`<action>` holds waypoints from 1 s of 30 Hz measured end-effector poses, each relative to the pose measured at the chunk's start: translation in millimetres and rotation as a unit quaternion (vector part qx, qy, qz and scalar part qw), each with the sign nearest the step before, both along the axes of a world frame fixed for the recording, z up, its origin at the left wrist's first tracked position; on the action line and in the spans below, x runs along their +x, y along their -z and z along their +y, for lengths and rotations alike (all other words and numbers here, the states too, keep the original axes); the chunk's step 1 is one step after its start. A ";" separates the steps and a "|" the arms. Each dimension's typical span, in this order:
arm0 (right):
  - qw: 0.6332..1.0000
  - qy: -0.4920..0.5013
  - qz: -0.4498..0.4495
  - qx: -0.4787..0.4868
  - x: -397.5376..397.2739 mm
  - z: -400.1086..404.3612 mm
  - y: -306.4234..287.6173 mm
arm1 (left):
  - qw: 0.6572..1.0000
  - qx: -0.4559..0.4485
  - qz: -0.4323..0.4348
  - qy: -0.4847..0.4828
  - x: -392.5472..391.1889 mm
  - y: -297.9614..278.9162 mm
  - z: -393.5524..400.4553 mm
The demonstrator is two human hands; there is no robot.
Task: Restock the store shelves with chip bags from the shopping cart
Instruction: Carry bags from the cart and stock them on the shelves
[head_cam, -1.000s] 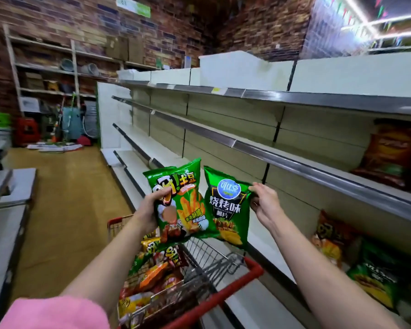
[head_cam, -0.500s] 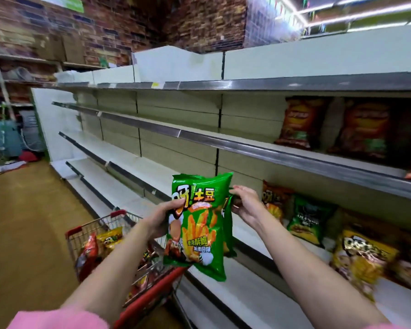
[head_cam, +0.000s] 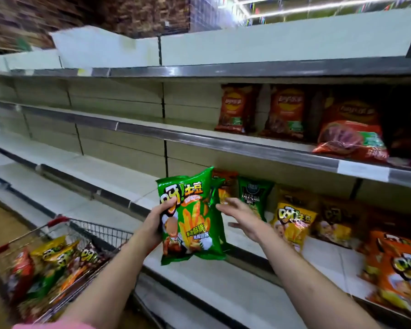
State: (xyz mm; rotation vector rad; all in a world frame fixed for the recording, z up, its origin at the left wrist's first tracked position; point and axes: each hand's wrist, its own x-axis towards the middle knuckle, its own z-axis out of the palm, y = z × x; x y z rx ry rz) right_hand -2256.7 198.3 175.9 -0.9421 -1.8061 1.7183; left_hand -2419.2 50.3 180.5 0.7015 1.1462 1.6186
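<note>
Head view, left hand (head_cam: 157, 223) gripping green chip bag (head_cam: 192, 219), right hand (head_cam: 243, 218) spread open beside it

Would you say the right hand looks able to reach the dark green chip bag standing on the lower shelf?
Probably yes: the right hand is open, holds nothing and hovers just in front of the dark green chip bag, with nothing visible between them.

Both forearms reach forward; the left hand (head_cam: 158, 223) has its fingers curled gripping, the right hand (head_cam: 243, 217) fingers spread loose.
</note>
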 end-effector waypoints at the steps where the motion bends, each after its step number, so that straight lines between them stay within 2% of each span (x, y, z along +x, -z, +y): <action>1: 1.000 -0.015 -0.012 -0.006 3.5 -0.7 5.0 | 1.000 -0.003 -0.002 0.000 -0.7 4.7 5.4; 3: 0.999 -0.031 -0.020 -0.023 6.8 0.9 15.1 | 1.000 -0.012 -0.008 0.008 -5.4 14.4 18.4; 8: 0.999 -0.002 -0.022 -0.050 14.1 24.9 32.2 | 0.998 -0.038 -0.012 0.058 -14.4 34.7 55.9; 15: 0.995 0.097 -0.029 -0.023 1.3 87.4 56.6 | 0.992 -0.074 -0.033 0.099 -24.7 45.1 134.3; 18: 0.986 0.153 -0.060 -0.025 -11.6 125.0 71.9 | 0.988 -0.115 -0.058 0.090 -44.6 52.8 170.9; 23: 0.964 0.240 -0.094 -0.066 -26.3 184.8 95.7 | 0.995 -0.088 -0.039 0.032 -99.0 70.6 222.0; 28: 0.949 0.284 -0.036 -0.134 -41.1 222.0 127.9 | 0.992 -0.100 -0.054 0.048 -134.3 90.2 262.5; 30: 0.949 0.285 -0.037 -0.130 -43.3 228.7 139.2 | 0.991 -0.100 -0.054 0.069 -138.4 96.6 276.5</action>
